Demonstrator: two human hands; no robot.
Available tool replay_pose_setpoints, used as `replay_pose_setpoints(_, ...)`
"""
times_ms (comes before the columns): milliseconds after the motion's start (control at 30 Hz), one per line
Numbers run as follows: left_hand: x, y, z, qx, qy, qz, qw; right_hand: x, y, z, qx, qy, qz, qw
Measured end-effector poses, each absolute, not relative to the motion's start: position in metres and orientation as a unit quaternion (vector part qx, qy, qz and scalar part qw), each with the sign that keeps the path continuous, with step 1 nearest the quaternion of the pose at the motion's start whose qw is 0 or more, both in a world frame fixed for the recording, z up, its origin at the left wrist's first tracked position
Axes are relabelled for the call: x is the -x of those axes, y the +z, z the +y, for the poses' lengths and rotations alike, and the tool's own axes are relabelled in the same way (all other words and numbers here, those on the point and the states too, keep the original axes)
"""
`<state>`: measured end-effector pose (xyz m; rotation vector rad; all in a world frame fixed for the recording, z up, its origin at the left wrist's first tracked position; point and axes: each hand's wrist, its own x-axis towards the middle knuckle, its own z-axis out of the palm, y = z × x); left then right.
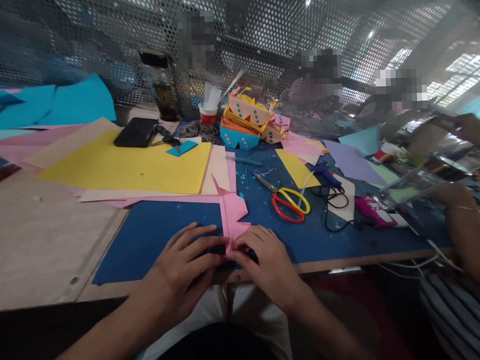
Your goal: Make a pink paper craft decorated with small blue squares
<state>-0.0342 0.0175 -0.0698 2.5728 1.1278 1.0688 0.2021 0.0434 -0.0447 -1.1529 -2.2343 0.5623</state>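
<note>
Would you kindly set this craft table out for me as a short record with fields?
left hand: flat on dark blue sheet, fingertips at folded pink paper
right hand: fingers bent on that paper's near end
beside: red-and-yellow-handled scissors, right of the paper
behind: large yellow paper sheet
far right: another person's forearm

From the pink folded paper (pixel 233 211), the blue mat (pixel 155 238) at nine o'clock lies bare out to the wooden table top (pixel 41 244), giving the left hand (pixel 183 263) open room. At two o'clock the scissors (pixel 288 202) lie near. Past them, toward three o'clock, a black cord (pixel 335 211) and a pink tool (pixel 373 209) crowd the mat, and a co-worker's arm (pixel 466 235) closes that side. At twelve o'clock flat paper sheets (pixel 129 165) are passable up to the stacked paper boxes (pixel 246 124).
</note>
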Motion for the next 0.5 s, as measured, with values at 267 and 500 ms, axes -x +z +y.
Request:
replay_pose_setpoints(267,0.0364,-0.0696,0.0176,-0.86,0.351,0.365,0.072,-0.1944,-0.0388,0.0485,0.476,0.229,-0.815,0.238)
replay_pose_setpoints(500,0.0351,-0.0669,0.0163,-0.866,0.343,0.359,0.066,-0.1934,-0.0408,0.0487,0.482,0.21,-0.819,0.232)
